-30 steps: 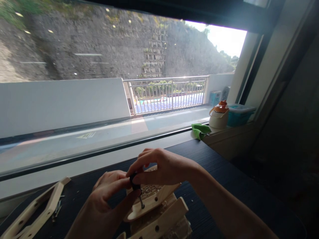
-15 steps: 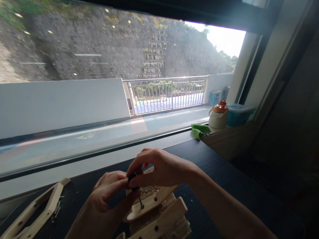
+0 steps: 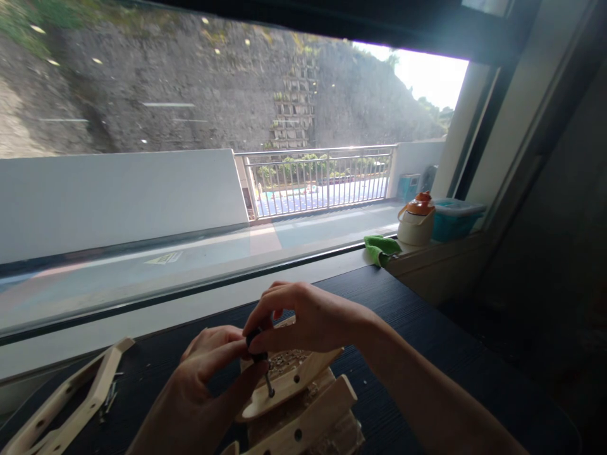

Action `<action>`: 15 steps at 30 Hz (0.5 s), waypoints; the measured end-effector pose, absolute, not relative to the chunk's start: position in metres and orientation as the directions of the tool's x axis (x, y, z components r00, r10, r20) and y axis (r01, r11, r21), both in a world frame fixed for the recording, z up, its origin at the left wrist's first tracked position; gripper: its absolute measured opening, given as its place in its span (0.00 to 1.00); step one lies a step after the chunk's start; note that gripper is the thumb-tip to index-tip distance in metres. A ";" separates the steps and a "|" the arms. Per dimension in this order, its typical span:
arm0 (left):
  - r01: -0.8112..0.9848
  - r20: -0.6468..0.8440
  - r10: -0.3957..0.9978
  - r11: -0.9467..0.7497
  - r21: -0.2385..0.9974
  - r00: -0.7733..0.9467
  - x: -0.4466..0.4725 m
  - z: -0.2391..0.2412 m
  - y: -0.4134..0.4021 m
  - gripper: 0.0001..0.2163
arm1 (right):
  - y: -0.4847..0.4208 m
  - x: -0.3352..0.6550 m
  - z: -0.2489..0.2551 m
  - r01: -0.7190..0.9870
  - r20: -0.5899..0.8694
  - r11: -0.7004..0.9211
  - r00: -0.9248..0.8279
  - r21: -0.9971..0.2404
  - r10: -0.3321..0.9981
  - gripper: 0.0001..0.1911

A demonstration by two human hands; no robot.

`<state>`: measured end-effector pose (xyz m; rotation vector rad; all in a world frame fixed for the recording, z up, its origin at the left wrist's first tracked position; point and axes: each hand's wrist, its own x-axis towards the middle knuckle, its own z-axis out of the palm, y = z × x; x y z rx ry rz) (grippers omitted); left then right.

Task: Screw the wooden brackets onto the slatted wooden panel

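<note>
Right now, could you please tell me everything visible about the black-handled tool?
The tool has a black handle, partly hidden by fingers, and a thin, metallic-looking shaft. It slants downward, its lower end at a dark hole in the pale wooden piece. Fingers of the left hand and right hand pinch the handle.

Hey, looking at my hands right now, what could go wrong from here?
The black-handled tool stands tilted at a hole in the wooden piece; it could slip and mark the wood. The left hand and right hand both pinch the tool, neither clearly bracing the wooden piece, so it might shift. Loose metal pieces beside the wooden frame might get knocked away.
</note>
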<state>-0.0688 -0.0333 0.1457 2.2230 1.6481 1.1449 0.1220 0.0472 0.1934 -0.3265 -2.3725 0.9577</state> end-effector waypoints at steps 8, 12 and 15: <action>0.746 0.492 0.861 -0.411 0.524 0.129 -0.070 0.144 -0.034 0.10 | 0.050 0.123 0.193 -0.010 0.401 0.705 -0.827 -0.710 0.393 0.11; 0.752 0.474 0.869 -0.406 0.519 0.143 -0.071 0.144 -0.035 0.10 | 0.052 0.124 0.192 -0.073 0.433 0.707 -0.832 -0.704 0.346 0.11; 0.752 0.462 0.875 -0.399 0.524 0.143 -0.070 0.144 -0.035 0.10 | 0.052 0.124 0.192 -0.046 0.405 0.683 -0.833 -0.729 0.377 0.11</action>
